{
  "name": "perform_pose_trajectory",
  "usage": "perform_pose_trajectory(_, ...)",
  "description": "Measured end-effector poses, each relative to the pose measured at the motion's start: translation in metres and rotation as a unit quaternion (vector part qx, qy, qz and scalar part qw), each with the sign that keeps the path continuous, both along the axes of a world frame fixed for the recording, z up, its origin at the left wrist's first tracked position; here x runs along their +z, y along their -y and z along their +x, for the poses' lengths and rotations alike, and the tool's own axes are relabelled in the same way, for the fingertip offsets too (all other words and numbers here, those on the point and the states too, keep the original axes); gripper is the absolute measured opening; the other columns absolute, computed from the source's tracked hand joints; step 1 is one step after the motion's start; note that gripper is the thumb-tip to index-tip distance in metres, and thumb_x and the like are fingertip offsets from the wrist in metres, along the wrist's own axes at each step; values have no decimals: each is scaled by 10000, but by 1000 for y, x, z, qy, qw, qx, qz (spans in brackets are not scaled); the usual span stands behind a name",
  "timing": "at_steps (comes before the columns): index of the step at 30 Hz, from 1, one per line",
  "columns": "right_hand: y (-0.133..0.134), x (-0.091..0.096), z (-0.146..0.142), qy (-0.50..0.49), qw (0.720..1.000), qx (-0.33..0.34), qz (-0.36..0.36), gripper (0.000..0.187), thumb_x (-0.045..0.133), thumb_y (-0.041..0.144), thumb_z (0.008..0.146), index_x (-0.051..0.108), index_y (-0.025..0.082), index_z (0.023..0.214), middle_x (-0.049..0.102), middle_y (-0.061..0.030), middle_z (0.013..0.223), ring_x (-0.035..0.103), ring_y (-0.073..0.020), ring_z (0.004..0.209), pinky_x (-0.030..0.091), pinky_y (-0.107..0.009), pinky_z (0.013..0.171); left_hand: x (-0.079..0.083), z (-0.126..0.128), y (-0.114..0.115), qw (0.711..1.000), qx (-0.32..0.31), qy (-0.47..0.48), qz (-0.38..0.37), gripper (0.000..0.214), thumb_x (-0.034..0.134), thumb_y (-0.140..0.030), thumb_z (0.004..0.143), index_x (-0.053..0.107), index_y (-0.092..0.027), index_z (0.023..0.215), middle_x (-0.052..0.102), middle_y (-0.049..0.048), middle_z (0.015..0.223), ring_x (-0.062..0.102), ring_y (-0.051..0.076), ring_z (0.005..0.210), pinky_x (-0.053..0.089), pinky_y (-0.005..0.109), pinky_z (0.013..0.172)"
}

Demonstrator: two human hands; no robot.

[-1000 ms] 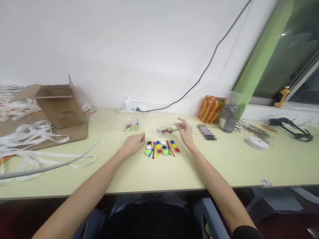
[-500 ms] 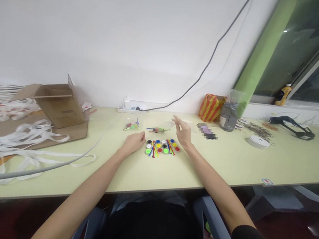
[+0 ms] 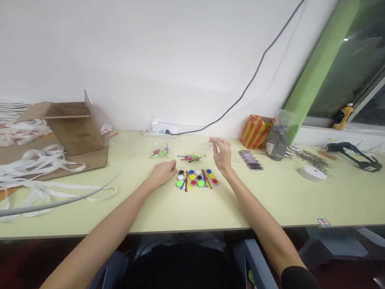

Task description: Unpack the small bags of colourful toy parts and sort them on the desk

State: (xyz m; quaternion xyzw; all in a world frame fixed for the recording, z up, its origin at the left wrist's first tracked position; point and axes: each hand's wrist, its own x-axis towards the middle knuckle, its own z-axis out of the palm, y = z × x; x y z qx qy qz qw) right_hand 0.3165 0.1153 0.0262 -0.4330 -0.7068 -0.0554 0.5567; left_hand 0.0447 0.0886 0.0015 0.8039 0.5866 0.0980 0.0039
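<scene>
My left hand (image 3: pixel 163 173) rests on the table, fingers curled closed; what they hold, if anything, is hidden. Just right of it lies a block of several small round pieces (image 3: pixel 193 182) with black, white, blue, yellow, red and green tops. Thin coloured plastic sticks (image 3: pixel 186 181) lie between them in two bundles. Above the block's right end, my right hand (image 3: pixel 222 155) is raised with its fingers stretched to the left, and I see nothing held in it. Beyond the block are a loose pile of coloured pieces (image 3: pixel 191 158) and a clear bag of similar pieces (image 3: pixel 159 151).
A cardboard box (image 3: pixel 74 128) and white straps (image 3: pixel 37 166) lie at the left, with a grey cable (image 3: pixel 53 206) crossing in front. A power strip (image 3: pixel 159 131) sits by the wall. To the right are a phone (image 3: pixel 250 159), a striped bag (image 3: pixel 255 131) and a white roll (image 3: pixel 313 173).
My right hand has turned slightly, its fingers shifting a little. My left hand stays in place, and the block of pieces looks unchanged. The whole view has shifted slightly.
</scene>
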Motion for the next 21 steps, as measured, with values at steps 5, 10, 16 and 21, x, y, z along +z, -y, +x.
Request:
perform_pose_trajectory(5, -29, 35, -19, 113, 993, 28, -18, 457, 395, 50, 928, 648, 233, 1263, 737, -75, 1027, 574, -269, 1085, 334, -445, 1047, -1, -1, 0, 1000, -6, 2, 5, 202, 408, -279, 931, 592, -218, 991, 702, 91, 936, 649, 255, 877, 407, 316, 719)
perform_pose_trajectory(10, -49, 63, -32, 183, 982, 24, -33, 547, 409, -23, 860, 623, 212, 1304, 745, -77, 944, 573, -284, 1025, 323, -450, 1031, -2, -2, 0, 1000, -8, -2, 4, 198, 408, -270, 930, 589, -216, 990, 703, 91, 927, 653, 259, 874, 408, 318, 714)
perform_pose_trajectory(16, -53, 75, -30, 202, 978, 11, -50, 489, 439, -26, 826, 675, 202, 1188, 754, -65, 923, 606, -276, 946, 347, -433, 991, -2, -1, 1, 1000, -11, 10, 7, 192, 411, -264, 930, 589, -212, 983, 704, 100, 933, 652, 266, 877, 412, 330, 725)
perform_pose_trajectory(21, -53, 74, -27, 195, 979, -3, -53, 421, 442, -21, 819, 707, 195, 1064, 744, -62, 939, 601, -269, 951, 366, -408, 948, 0, 0, 2, 1000, -4, 11, -3, 190, 421, -270, 928, 594, -218, 987, 705, 94, 954, 651, 259, 896, 416, 324, 737)
